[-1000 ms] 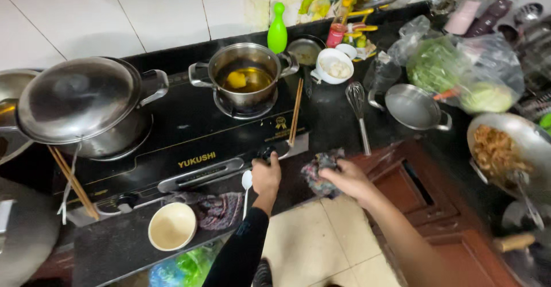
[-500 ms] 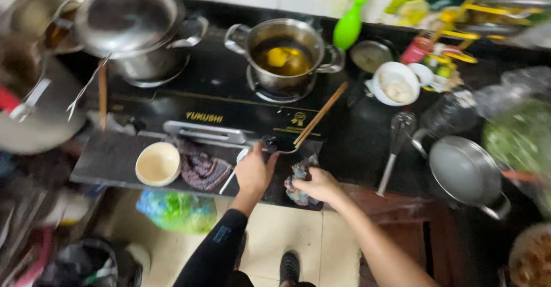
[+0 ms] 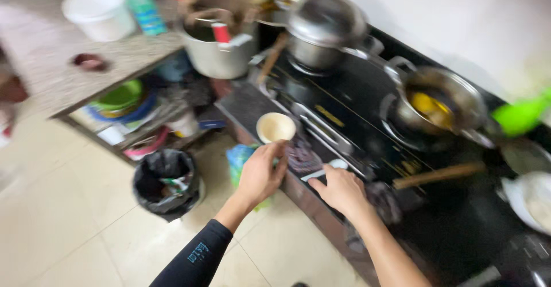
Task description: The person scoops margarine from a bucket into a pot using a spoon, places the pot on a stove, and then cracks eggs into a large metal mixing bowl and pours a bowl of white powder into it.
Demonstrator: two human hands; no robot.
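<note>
Steel pot [image 3: 439, 100] holds yellow broth; small cream bowl [image 3: 275, 127] looks empty beside the loosely open left hand [image 3: 261, 172], while the right hand [image 3: 341, 188] rests spread on the counter's edge [image 3: 310, 192].

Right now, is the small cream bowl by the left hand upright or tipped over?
Upright: the cream bowl sits on the counter edge with its round mouth facing up, just above the left hand.

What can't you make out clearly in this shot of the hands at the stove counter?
- Head view, motion blur: whether the left hand touches the small cream bowl or only nears it.
- Right hand: its fingers cover part of the white spoon; the grip is unclear.
- Patterned cloth: smeared, partly behind the left hand.
- Open pot: the yellow contents are too blurred to identify.
- White dish: cut off by the right edge.
</note>
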